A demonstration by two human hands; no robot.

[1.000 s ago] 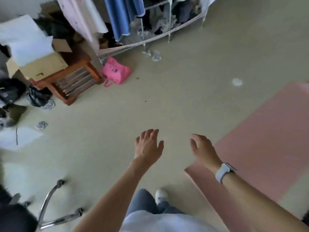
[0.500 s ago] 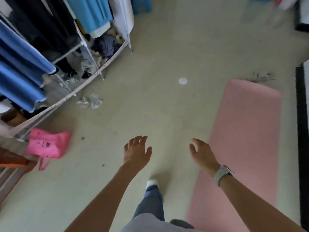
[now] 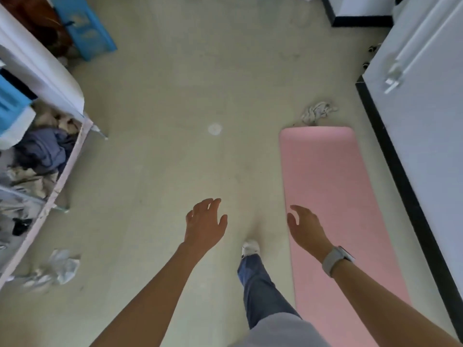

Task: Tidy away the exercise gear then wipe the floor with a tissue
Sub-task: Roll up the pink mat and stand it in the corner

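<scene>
A pink exercise mat (image 3: 333, 196) lies flat and unrolled on the pale floor, right of centre, its far end rounded. My right hand (image 3: 304, 227) hovers over the mat's left edge, fingers apart, holding nothing; a pale watch is on that wrist. My left hand (image 3: 205, 224) is held out over bare floor to the left, also open and empty. A small white round spot (image 3: 215, 128) sits on the floor ahead. A tangled white cord or cloth (image 3: 317, 113) lies just beyond the mat's far end.
A clothes rack (image 3: 50, 171) with hanging clothes and piled laundry fills the left side. Crumpled white material (image 3: 59, 267) lies by its foot. A blue box (image 3: 86, 28) stands at the upper left. A white cabinet with a black base (image 3: 411, 136) runs along the right.
The view has swung right and forward: the rack slid to the left edge, the pink bag left the frame, and the whole mat now lies ahead. Both hands stay open and empty.
</scene>
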